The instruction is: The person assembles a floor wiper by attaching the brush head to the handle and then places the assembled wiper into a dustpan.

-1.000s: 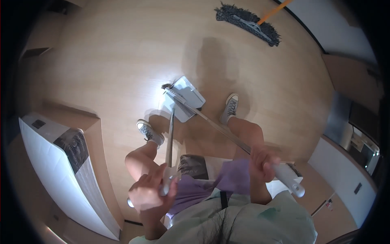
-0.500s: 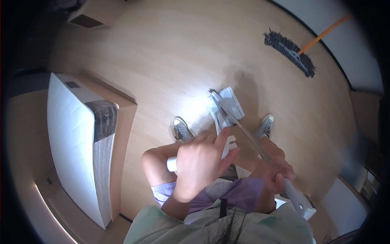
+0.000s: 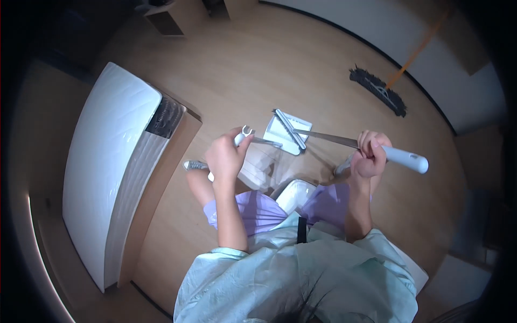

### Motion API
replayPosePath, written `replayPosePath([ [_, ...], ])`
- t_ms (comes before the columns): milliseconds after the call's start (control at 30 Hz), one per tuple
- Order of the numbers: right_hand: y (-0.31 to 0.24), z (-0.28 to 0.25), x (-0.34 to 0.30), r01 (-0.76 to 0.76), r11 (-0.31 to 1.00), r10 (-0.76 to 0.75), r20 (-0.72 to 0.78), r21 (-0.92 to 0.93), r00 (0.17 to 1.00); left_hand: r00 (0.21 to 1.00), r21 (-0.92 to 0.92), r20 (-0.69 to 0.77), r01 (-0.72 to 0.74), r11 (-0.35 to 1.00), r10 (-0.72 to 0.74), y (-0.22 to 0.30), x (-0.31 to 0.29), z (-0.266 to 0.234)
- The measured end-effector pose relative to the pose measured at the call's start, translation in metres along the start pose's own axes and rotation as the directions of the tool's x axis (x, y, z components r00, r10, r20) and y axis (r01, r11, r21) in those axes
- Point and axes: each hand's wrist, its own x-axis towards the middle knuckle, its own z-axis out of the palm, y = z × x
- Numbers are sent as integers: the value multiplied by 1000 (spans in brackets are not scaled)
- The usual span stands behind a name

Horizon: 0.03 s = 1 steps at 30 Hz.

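My left hand (image 3: pixel 225 153) is closed around the white handle of a dustpan (image 3: pixel 272 127), whose pale, ridged pan is in front of me. A narrow broom head (image 3: pixel 291 130) with dark bristles lies across the pan; I cannot tell whether they touch. From it a grey metal pole (image 3: pixel 334 139) runs right to a pale grip (image 3: pixel 408 159). My right hand (image 3: pixel 371 153) is wrapped around this broom where pole and grip meet. Below the pan, between my legs, is a white, bin-like thing (image 3: pixel 297 195), partly hidden by my shorts.
At the left a white mattress (image 3: pixel 110 161) rests on a wooden bed base (image 3: pixel 161 180). A dark, fringed mop (image 3: pixel 378 90) with an orange handle leans near the right wall. Box-like furniture (image 3: pixel 168 20) stands at the far left. Wooden flooring (image 3: pixel 258 59) spreads around me.
Both hands have moved up and away from my lap, the left one also leftward. The broom pole has swung from steeply slanted to nearly level. The head view has shifted too.
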Motion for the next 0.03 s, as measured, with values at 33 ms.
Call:
replayPosePath([
  [33, -7, 3, -6, 15, 1000, -15, 8, 10, 1000, 999, -2, 16, 43, 999, -43, -5, -7, -11],
])
